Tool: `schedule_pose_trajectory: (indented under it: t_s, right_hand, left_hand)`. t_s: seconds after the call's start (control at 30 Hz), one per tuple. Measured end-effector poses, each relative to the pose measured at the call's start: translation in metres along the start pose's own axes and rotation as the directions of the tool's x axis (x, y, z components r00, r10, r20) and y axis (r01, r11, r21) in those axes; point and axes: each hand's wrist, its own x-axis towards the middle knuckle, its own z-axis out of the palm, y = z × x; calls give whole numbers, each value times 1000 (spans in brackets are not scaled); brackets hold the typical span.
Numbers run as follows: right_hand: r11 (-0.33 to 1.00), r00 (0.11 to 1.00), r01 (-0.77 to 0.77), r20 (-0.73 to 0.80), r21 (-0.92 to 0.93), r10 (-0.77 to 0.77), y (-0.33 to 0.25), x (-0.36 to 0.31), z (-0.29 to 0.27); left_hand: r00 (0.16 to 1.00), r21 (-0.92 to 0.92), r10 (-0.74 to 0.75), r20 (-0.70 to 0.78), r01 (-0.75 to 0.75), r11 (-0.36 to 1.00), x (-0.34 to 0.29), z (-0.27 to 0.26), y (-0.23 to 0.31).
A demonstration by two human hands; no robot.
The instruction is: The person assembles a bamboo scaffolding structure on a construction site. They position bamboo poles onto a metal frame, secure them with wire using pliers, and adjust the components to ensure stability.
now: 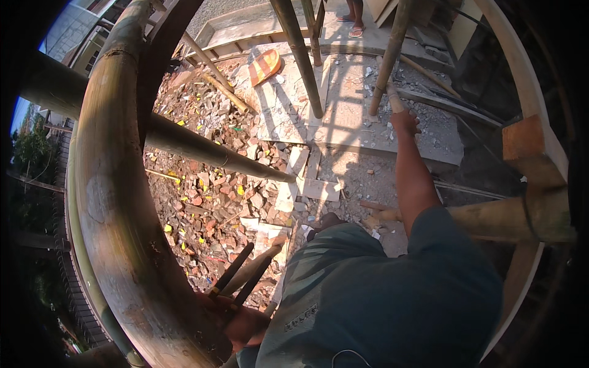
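My left hand point(242, 324) is low in the picture, beside a thick bamboo pole point(116, 202) that hides part of it. Its fingers close round a pair of pliers point(240, 277) with long black handles pointing up and away; the jaws are hidden. My right arm reaches far forward. At its end, my right hand point(405, 122) has curled fingers at the lower end of a pale wooden stick point(396, 99). The stick's other end meets a slanting bamboo post point(390, 58), and I cannot tell whether they touch.
Broken brick rubble point(208, 202) covers the ground below left. A bamboo crosspole point(215, 153) slants over it. More bamboo posts point(299, 58) stand ahead on a dusty slab point(346, 98). An orange striped board point(265, 67) lies there. Another person's feet point(356, 29) show at the top. Timber framing point(532, 144) rises right.
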Motion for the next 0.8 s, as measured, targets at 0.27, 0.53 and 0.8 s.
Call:
schedule_pose_trajectory:
  t_s: [0.27,0.53,0.8]
  right_hand:
    - [982,967,2,251,-191,47,37,46,43]
    - [866,927,282,348,-413,-136,58,73,53]
    - [905,945,249,290,-345,-150,51,44,31]
  left_hand:
    - [998,94,46,44,-50,994,5,-17,0]
    - [907,205,359,-220,-317,926,30,-25,-11]
    - [917,213,376,-135,-344,914,34,-32,-2]
